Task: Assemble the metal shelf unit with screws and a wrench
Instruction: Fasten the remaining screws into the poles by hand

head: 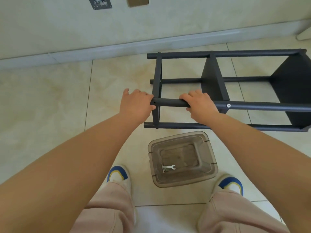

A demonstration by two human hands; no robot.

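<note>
From the head camera I see the black metal shelf unit [235, 89] lying on its side on the tiled floor [50, 98]. My right hand [200, 105] curls round its near upper tube; my left hand [136, 103] rests at the tube's end, fingers seemingly relaxed. The wrench [169, 168] lies in the clear plastic bin [182, 159].

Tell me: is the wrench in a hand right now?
No, the wrench lies in the plastic bin, while the right hand grips a shelf post.

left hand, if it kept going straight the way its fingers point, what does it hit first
Nothing soon, probably. The left hand points up-frame past the end of the black shelf frame, so bare floor tile, then the baseboard. Depth is hard to judge.
</note>
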